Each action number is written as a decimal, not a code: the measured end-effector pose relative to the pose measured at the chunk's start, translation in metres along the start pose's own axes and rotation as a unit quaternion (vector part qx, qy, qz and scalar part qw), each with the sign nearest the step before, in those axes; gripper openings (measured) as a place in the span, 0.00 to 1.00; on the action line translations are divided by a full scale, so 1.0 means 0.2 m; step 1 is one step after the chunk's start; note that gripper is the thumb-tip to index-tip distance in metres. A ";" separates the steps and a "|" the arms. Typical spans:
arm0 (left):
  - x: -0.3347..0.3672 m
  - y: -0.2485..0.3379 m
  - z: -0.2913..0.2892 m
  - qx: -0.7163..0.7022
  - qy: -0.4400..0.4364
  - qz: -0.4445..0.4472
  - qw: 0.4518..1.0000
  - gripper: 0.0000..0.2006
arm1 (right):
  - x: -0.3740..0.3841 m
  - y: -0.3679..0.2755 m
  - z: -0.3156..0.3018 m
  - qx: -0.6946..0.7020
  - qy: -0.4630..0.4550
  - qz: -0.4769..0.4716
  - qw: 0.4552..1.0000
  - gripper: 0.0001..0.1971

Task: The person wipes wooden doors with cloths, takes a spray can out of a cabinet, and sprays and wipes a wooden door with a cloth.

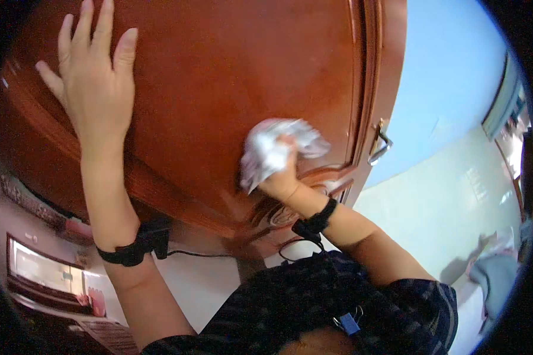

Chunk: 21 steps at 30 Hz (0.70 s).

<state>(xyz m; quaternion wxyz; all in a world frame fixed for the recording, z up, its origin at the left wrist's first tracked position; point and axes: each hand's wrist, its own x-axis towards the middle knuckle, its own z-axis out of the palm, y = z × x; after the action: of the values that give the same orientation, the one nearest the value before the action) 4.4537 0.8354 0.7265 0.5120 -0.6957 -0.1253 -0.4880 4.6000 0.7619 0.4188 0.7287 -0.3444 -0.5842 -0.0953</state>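
Clenched in my right hand [284,177], a crumpled white cloth [275,148] hides my fingers against the reddish-brown wooden door [219,71]; my left hand [95,77] lies released, flat.

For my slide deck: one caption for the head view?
Right hand presses a crumpled white cloth on a reddish wooden door; left hand lies flat.

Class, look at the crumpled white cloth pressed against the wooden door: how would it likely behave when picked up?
The white cloth looks bunched and wrinkled in the right hand, so it is probably floppy and light. It would likely sag, not roll.
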 end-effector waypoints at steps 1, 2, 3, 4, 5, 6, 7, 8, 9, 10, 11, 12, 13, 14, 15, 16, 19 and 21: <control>-0.02 -0.01 0.01 -0.016 -0.001 0.005 1.000 0.24 | -0.09 -0.01 0.04 -0.368 -0.118 -0.115 0.915 0.19; -0.03 -0.01 0.01 -0.022 -0.010 0.002 1.000 0.25 | -0.18 0.04 0.06 -0.346 -0.190 -0.137 0.908 0.21; -0.06 -0.01 0.02 -0.029 -0.019 -0.001 0.999 0.26 | -0.26 0.09 0.07 -0.319 -0.262 -0.157 0.897 0.23; -0.10 -0.07 -0.04 -0.036 -0.021 0.002 0.999 0.27 | -0.25 0.10 0.07 -0.322 -0.293 -0.187 0.881 0.24; -0.16 -0.09 -0.05 -0.046 -0.018 0.007 0.999 0.27 | -0.23 0.14 0.00 -0.338 -0.324 -0.211 0.858 0.25; -0.24 -0.12 -0.06 -0.023 -0.017 0.011 1.000 0.26 | -0.21 0.17 -0.06 -0.351 -0.282 -0.173 0.876 0.23; -0.31 -0.14 -0.07 -0.001 -0.019 0.016 1.000 0.26 | -0.10 0.09 -0.16 -0.343 -0.261 -0.085 0.898 0.20; -0.34 -0.13 -0.10 -0.007 -0.015 0.022 1.000 0.26 | -0.07 0.17 -0.25 -0.377 -0.146 -0.050 0.913 0.20; -0.38 -0.14 -0.15 -0.001 -0.018 0.027 0.999 0.26 | 0.08 0.06 -0.33 -0.462 -0.056 -0.096 0.880 0.23; -0.37 -0.13 -0.16 -0.006 -0.013 0.031 0.999 0.26 | 0.04 0.30 -0.44 -0.209 0.080 0.168 0.960 0.25; -0.39 -0.14 -0.15 -0.008 -0.017 0.033 0.999 0.26 | 0.18 0.26 -0.51 -0.274 0.153 0.028 0.949 0.24; -0.38 -0.16 -0.17 -0.012 -0.010 0.030 0.999 0.26 | 0.22 0.27 -0.55 -0.222 0.209 0.041 0.951 0.21; -0.37 -0.16 -0.17 -0.023 0.004 0.023 0.999 0.26 | 0.22 0.35 -0.59 0.092 0.333 0.097 0.934 0.21; -0.36 -0.15 -0.17 -0.020 0.011 0.025 0.999 0.25 | 0.05 0.45 -0.68 -0.090 0.267 0.101 0.954 0.22; -0.36 -0.16 -0.19 -0.020 0.011 0.025 0.999 0.25 | -0.08 0.53 -0.73 -0.259 0.188 0.099 0.942 0.22; -0.38 -0.18 -0.18 -0.031 0.018 0.033 0.999 0.24 | -0.15 0.46 -0.66 0.014 0.335 0.235 0.912 0.21; -0.34 -0.15 -0.16 -0.063 0.050 0.041 0.996 0.23 | -0.72 0.70 -0.74 0.513 0.255 0.032 0.819 0.21; -0.34 -0.17 -0.15 -0.068 0.049 0.059 0.995 0.23 | -1.11 0.77 -0.76 0.285 0.353 0.149 0.878 0.22</control>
<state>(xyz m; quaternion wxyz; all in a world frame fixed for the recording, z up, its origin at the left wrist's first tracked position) 4.3800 0.8477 0.6913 0.4966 -0.7106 -0.0252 -0.4979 4.7365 0.7237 0.1423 0.9589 -0.1487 -0.2313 0.0697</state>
